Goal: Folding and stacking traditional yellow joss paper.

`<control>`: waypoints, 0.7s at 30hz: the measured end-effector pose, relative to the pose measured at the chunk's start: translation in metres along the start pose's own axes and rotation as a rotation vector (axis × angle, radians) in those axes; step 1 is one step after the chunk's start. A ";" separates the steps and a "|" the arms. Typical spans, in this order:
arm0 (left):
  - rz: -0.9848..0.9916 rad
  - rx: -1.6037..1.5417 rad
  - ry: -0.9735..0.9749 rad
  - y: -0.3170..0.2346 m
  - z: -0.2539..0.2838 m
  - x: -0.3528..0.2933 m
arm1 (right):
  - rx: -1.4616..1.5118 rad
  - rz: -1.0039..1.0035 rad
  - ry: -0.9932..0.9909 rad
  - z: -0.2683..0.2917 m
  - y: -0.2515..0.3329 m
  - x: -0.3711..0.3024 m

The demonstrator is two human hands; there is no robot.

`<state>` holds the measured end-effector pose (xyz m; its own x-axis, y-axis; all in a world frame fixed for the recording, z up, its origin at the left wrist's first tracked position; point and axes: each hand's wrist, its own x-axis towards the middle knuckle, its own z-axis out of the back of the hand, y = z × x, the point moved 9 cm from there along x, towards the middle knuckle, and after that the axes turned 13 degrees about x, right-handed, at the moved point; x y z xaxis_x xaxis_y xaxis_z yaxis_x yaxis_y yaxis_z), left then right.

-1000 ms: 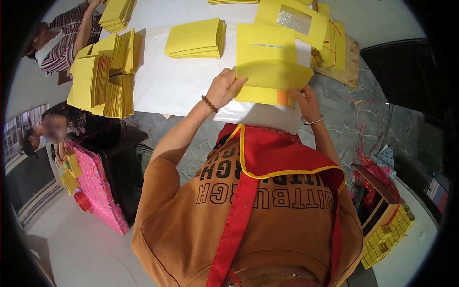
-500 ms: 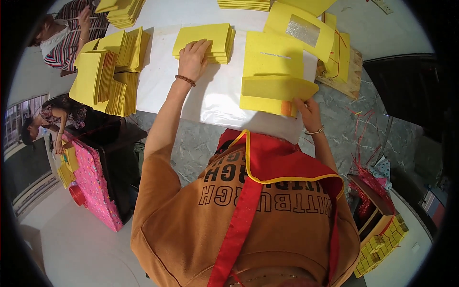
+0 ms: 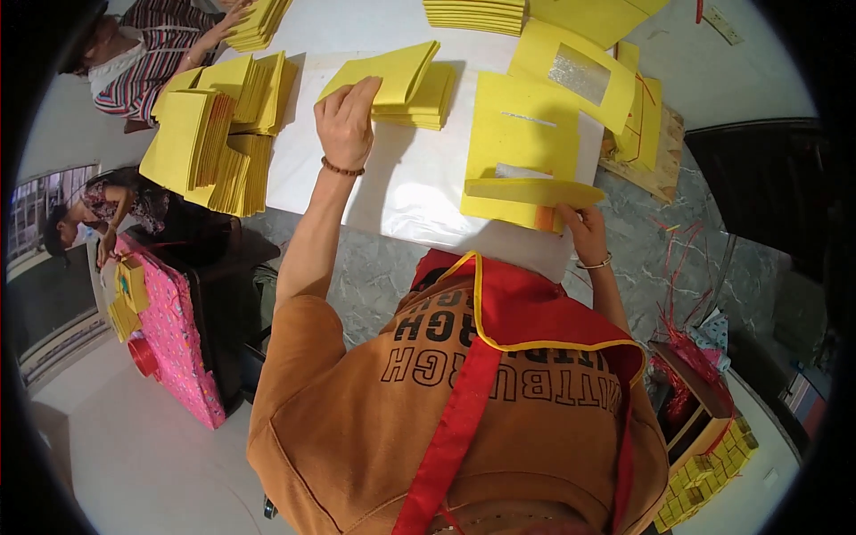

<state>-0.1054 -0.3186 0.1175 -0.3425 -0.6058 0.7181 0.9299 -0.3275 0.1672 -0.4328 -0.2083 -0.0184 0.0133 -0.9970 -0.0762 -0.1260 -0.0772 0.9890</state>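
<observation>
My left hand [image 3: 346, 129] is closed on the near left edge of a folded yellow paper sheet [image 3: 379, 76], which tilts up off a small stack of folded yellow sheets [image 3: 423, 105]. My right hand [image 3: 588, 239] pinches the right end of another yellow sheet [image 3: 535, 191], raised like a flap over a pile of yellow sheets [image 3: 522, 134] at the right of the white-covered table [image 3: 392, 205]. Beneath that flap a silvery patch [image 3: 520, 172] shows. Part of my right fingers is hidden behind the sheet.
Bundles of folded yellow sheets [image 3: 192, 143] stand at the table's left, with another stack [image 3: 473, 13] at the far edge. A co-worker in stripes [image 3: 169, 53] reaches in at far left. Another sits by a pink-covered table [image 3: 183, 339]. Red strings [image 3: 682, 267] hang at right.
My left hand has lifted the top folded sheet off its stack and tilted it. My right hand has raised its sheet's flap further, exposing the silvery patch. The striped co-worker's hand has moved to the far-left stack.
</observation>
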 end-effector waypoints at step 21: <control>0.268 0.008 0.660 -0.064 0.012 -0.150 | 0.040 -0.020 -0.019 0.005 -0.007 0.002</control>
<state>-0.1117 -0.1980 0.0074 -0.1090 -0.9782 0.1769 0.9936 -0.1020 0.0485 -0.4371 -0.2094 -0.0264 -0.0028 -0.9951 -0.0984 -0.1656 -0.0965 0.9815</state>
